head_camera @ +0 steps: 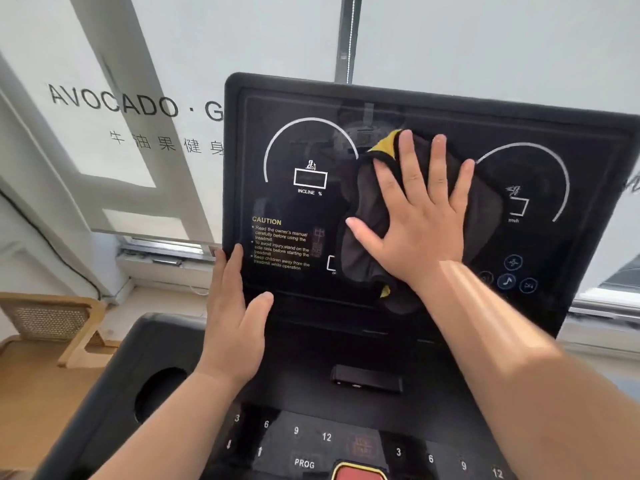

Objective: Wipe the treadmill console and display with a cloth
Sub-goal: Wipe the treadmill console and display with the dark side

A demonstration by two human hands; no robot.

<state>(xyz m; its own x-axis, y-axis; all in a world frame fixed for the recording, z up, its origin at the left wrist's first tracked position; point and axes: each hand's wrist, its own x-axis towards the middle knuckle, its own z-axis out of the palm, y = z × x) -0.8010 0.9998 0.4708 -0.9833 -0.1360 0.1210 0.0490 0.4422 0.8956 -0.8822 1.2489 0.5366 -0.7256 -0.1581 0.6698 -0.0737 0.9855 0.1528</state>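
Gym, treadmill console (304, 216) up front, printed lettering (114, 102) (reads "AVOCADO · G") behind

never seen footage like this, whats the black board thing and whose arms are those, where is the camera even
There is one picture. It comes from a camera worn on a person's head, looking forward and down, so the two bare arms are that person's own. The black board is a treadmill's upright display, printed with incline and speed dials and a caution notice. Below it is the console, with number keys, a PROG key and a round cup holder. The right hand is spread flat and presses a dark cloth with a yellow edge against the middle of the display. The left hand rests with straight fingers at the display's lower left edge and holds nothing.
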